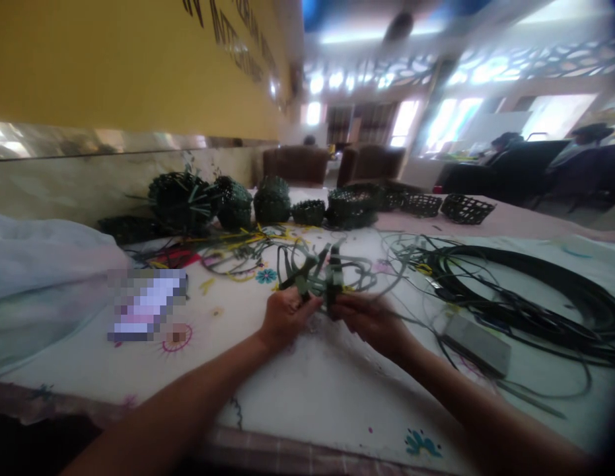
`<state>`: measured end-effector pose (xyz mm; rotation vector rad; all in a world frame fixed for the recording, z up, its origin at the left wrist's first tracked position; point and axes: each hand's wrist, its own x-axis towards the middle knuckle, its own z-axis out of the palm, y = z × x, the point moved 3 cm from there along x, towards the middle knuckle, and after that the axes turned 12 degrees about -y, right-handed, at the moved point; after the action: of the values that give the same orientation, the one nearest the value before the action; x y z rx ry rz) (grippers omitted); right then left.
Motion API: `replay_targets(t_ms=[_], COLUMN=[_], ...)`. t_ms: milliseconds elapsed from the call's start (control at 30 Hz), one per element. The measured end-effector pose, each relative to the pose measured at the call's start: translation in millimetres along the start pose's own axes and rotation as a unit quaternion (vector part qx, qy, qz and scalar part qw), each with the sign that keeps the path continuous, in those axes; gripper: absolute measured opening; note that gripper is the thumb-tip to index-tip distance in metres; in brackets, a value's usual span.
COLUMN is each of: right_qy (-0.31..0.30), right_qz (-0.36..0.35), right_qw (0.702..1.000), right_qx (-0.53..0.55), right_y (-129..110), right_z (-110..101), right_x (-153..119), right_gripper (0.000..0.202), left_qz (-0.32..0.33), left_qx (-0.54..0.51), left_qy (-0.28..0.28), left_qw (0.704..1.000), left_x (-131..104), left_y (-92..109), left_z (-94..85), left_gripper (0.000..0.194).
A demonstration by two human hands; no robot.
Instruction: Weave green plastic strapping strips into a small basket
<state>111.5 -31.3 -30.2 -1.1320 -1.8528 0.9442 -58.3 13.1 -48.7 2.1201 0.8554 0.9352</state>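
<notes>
Dark green flat strips, partly woven into a small basket piece, stand between my two hands over the white flowered tablecloth. My left hand is closed, pinching the left side of the weave between thumb and fingers. On the other side my right hand is closed on the right edge of the same piece, slightly blurred. Loose strip ends curl upward and outward beyond the hands. The exact grip of the fingertips is partly hidden by the strips.
Finished-looking green woven baskets line the back of the table. To the right lie a large coil of dark strip and a grey block. At left are a pixelated flat object and white translucent sheeting. People sit far right.
</notes>
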Motion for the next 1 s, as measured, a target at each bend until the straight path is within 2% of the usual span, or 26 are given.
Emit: replay_targets(t_ms=[133, 233, 333, 433, 500, 567, 633, 767, 833, 1000], right_qy=[-0.023, -0.039, -0.051, -0.039, -0.004, 0.036, 0.059, 0.053, 0.047, 0.051], right_qz=[-0.085, -0.160, -0.190, -0.210, -0.205, -0.189, -0.170, -0.166, -0.171, -0.168], right_qw=[0.992, 0.971, 0.951, 0.909, 0.869, 0.846, 0.853, 0.929, 0.954, 0.965], right_qx=[-0.088, -0.175, -0.239, -0.357, -0.450, -0.497, -0.490, -0.326, -0.242, -0.197], right_y=[0.8, 0.7, -2.5, -11.2, -16.9, -20.8, -22.3, -20.6, -20.0, -22.1], right_z=[2.4, 2.0, -1.8, -6.2, -8.4, -9.7, -9.5, -7.8, -8.2, -11.6], right_x=[-0.8, -1.4, -2.4, -5.4, -8.0, -10.4, -11.6, -9.3, -6.9, -2.5], right_gripper=[0.030, 0.029, 0.028, 0.030, 0.035, 0.038, 0.037, 0.033, 0.027, 0.023], left_qz=[0.007, 0.047, 0.067, 0.065, 0.066, 0.068, 0.066, 0.062, 0.064, 0.059], left_qx=[0.027, 0.076, 0.107, 0.120, 0.123, 0.123, 0.125, 0.137, 0.137, 0.147], left_qy=[-0.012, -0.028, -0.050, -0.055, -0.046, -0.043, -0.046, -0.055, -0.064, -0.072], left_qw=[1.000, 0.996, 0.991, 0.989, 0.989, 0.989, 0.989, 0.987, 0.986, 0.985], left_x=[1.3, 1.5, 0.7, 0.1, 0.3, 0.7, 1.0, 0.7, 0.4, 0.4], left_y=[1.2, 2.8, 3.3, 4.2, 5.9, 7.8, 9.1, 9.8, 9.8, 9.9], left_z=[-0.6, -0.3, 1.8, 3.0, 2.2, 1.4, 0.7, 0.2, 0.6, 0.5], left_gripper=[0.033, 0.034, 0.032, 0.034, 0.036, 0.036, 0.037, 0.039, 0.037, 0.037])
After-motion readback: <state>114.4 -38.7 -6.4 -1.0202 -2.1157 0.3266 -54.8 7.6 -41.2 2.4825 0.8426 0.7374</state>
